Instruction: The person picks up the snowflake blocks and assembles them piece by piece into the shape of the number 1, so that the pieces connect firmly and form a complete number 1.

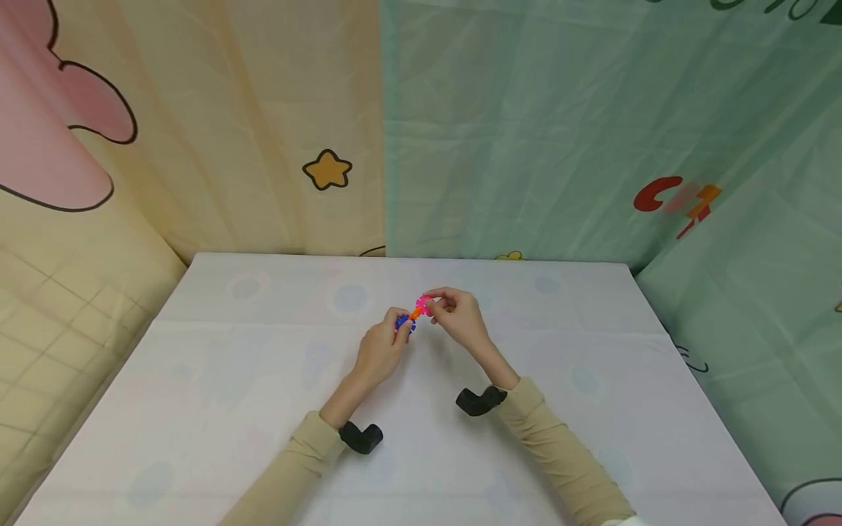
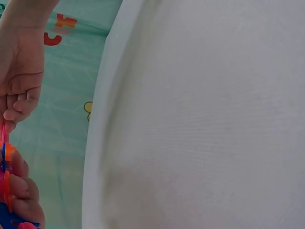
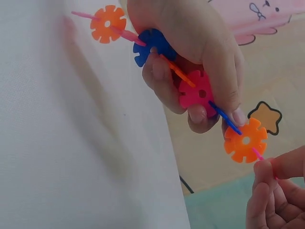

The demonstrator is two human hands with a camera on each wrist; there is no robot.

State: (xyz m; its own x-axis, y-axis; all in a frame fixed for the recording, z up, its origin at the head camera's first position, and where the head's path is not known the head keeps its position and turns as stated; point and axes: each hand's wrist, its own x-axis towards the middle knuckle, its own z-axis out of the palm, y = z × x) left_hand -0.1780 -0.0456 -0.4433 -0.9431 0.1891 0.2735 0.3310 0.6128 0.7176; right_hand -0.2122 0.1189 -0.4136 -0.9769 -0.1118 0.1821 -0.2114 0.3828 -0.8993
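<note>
A chain of notched plastic snowflake discs, in pink, orange and blue, spans both hands above the table. My left hand (image 1: 380, 349) grips its middle, fingers curled around a blue disc (image 3: 148, 46) and a pink disc (image 3: 196, 98). Past the left thumb, an orange disc (image 3: 246, 140) faces the right wrist camera. Slotted into it is a pink disc (image 1: 422, 302) at the chain's end, pinched between thumb and fingers of my right hand (image 1: 460, 320). Another orange disc (image 3: 108, 24) sticks out from the other side of the left hand. The left wrist view catches only part of the chain.
The table (image 1: 230, 409) has a white cloth with faint pale spots. Behind it hang a cream curtain (image 1: 263, 109) and a green curtain (image 1: 526, 131) with printed figures. A black wrist mount (image 1: 360, 438) sits on the left wrist, and another black mount (image 1: 480, 402) on the right.
</note>
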